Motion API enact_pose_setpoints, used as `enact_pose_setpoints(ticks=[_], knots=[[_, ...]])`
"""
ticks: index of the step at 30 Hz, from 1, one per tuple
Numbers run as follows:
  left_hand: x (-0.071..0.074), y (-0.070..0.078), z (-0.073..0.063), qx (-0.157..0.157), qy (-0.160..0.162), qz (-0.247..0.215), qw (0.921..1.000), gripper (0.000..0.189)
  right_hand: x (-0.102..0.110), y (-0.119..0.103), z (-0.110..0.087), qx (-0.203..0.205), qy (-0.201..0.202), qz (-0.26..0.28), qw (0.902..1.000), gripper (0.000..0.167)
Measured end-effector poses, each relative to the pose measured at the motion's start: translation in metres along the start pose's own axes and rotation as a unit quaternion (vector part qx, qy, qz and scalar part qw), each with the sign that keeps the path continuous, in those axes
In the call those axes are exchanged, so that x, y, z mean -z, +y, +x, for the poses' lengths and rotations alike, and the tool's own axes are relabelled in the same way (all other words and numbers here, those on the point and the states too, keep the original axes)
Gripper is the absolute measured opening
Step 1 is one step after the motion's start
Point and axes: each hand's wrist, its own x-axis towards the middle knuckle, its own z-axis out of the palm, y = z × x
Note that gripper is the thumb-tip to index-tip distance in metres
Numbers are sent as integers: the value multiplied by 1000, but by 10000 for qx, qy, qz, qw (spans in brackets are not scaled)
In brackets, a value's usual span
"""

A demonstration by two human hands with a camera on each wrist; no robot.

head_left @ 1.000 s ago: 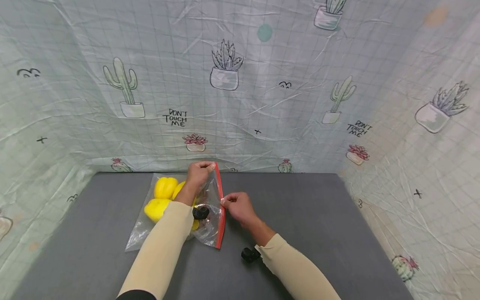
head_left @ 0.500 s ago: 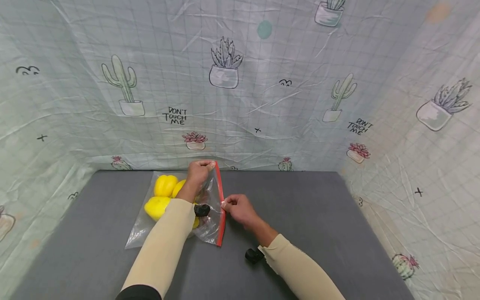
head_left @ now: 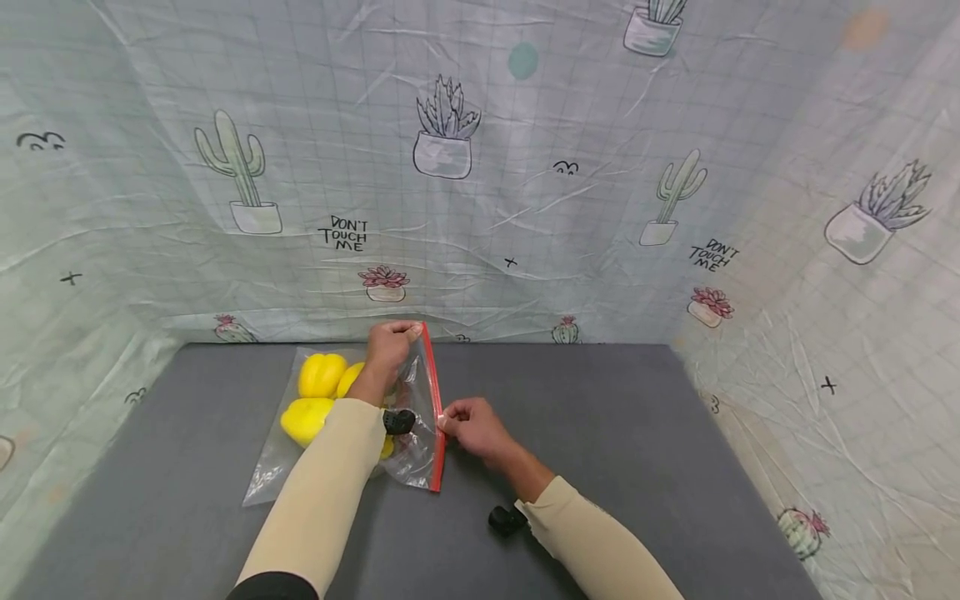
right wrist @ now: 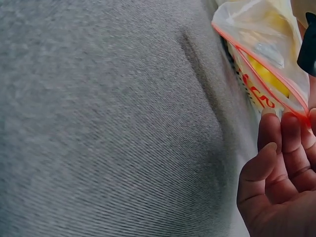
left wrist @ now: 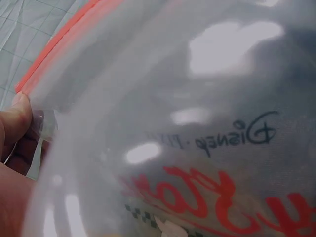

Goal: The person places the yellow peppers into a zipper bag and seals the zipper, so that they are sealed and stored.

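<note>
A clear zip bag (head_left: pixel 420 467) with a red zip strip (head_left: pixel 437 458) lies on the dark table, several yellow bell peppers (head_left: pixel 307 419) inside it. At the far end of the strip, my left hand (head_left: pixel 387 346) pinches the bag's corner, raising it. The right hand (head_left: pixel 477 429) pinches the strip about midway along, where a small pale tab shows. In the left wrist view, the bag's film (left wrist: pixel 98 148) with mirrored red lettering fills most of the picture. Near the right fingertips (right wrist: pixel 290 123), the right wrist view shows two red edges standing apart. The left forearm hides some peppers.
A grey table (head_left: pixel 600 417) carries the bag on its left half. Behind and at both sides hangs a pale curtain (head_left: pixel 525 217) printed with cacti. Black wrist cameras (head_left: pixel 506 520) sit below each sleeve cuff.
My right hand has slid a little along the red strip toward the near end. The left hand keeps its pinch on the far corner, and the peppers stay put.
</note>
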Motion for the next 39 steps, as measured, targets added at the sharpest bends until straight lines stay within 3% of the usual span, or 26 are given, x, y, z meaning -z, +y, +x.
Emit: enact_pose_setpoints(ticks=[12,18,29,39], knots=[[1,-1,-1,-70,-32,-98,9999,37,3,5,-13,24,-478,-62,9988,20],[4,0,-3,-273,36,-78,9996,32,3,7,-20,60,-561,-98,9984,20],[5,-5,-2,-74,-378,-114,9992,43,10,7,-34,-17,-719,-154,9973,20],[5,-7,2,-77,-303,-117,9994,42,11,7,-43,-142,-894,-29,9959,20]])
